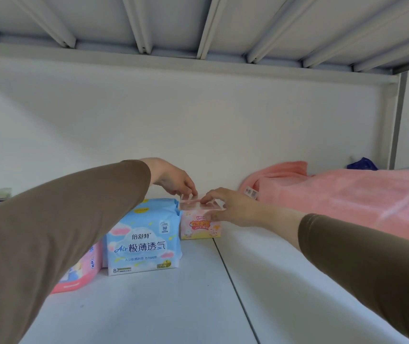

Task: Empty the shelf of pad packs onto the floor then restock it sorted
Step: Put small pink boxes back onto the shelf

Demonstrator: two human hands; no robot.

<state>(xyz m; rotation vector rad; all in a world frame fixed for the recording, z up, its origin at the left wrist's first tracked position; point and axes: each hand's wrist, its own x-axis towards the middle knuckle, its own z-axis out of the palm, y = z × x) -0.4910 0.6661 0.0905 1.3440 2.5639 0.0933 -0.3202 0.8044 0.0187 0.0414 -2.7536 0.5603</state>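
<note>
Pale pink soft-plastic pad pack (200, 225), upright on the white metal shelf (173, 306) just beside a blue pad pack (143, 240), is pinched at its top by left hand (177, 181) and right hand (225, 207).

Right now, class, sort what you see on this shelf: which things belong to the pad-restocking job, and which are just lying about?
Part of the job:
small pink pack, held by the left hand and right hand
blue pad pack
pink pad pack, partly hidden by the left sleeve
shelf

Just lying about:
pink towel
dark blue bag
</note>
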